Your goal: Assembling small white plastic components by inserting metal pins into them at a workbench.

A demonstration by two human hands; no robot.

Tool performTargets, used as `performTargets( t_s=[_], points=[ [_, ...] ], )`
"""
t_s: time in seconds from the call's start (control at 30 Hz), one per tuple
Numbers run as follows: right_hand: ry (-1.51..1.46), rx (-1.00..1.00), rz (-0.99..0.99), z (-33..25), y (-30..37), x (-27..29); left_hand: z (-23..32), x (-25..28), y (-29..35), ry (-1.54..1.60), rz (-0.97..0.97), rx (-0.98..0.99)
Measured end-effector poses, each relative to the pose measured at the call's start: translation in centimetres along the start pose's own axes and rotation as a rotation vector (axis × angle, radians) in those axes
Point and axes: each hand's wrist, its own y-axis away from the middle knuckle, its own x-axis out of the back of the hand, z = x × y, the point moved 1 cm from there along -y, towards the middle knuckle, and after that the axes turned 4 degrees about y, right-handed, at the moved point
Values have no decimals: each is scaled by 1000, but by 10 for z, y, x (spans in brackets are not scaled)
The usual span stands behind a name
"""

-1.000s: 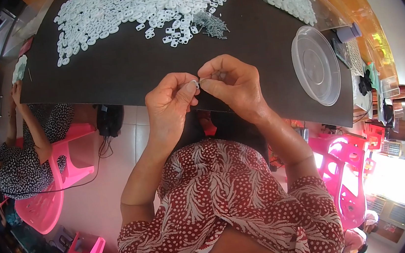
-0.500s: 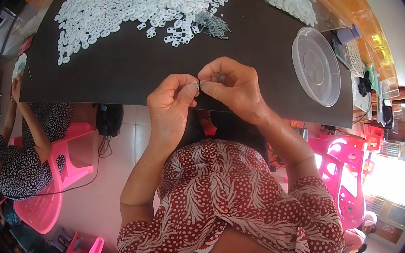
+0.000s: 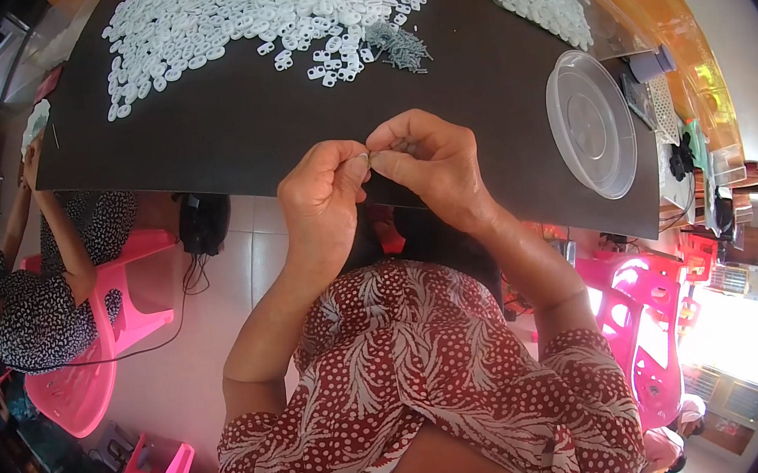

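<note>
My left hand (image 3: 322,187) and my right hand (image 3: 436,164) meet fingertip to fingertip just above the near edge of the dark table (image 3: 230,141). The left thumb and forefinger pinch a small white plastic piece, now almost wholly hidden by the fingertips. Closed too, the right thumb and forefinger press against the left ones; what they hold is too small to make out. Beyond the hands lies a broad heap of white plastic oval pieces with holes (image 3: 236,21). Beside its near right end is a small pile of grey pins (image 3: 398,48).
To the right, a round clear plastic lid or tray (image 3: 561,125) rests on the table, with a pile of whitish pieces (image 3: 541,0) behind it. A person (image 3: 45,308) sits at the left by a pink chair (image 3: 126,291). Another pink chair (image 3: 654,346) stands right.
My right hand has shifted slightly left, bringing the fingertips closer together. The white piece that showed between them is now mostly covered.
</note>
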Motion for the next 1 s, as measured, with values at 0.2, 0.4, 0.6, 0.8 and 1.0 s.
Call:
performTargets(
  t_s=[0.2, 0.4, 0.6, 0.8, 1.0],
  points=[
    [15, 6, 12, -1, -2, -3, 0, -1, 1, 55, 35, 72],
    [-33, 21, 3, -5, -5, -1, 3, 1, -4, 305, 34, 219],
    [-17, 57, -16, -2, -6, 0, 3, 0, -7, 335, 21, 222],
    [115, 73, 77, 2, -6, -2, 4, -8, -8, 269, 60, 215],
    [337, 224, 93, -9, -22, 18, -5, -6, -16, 371, 45, 191]
  ],
)
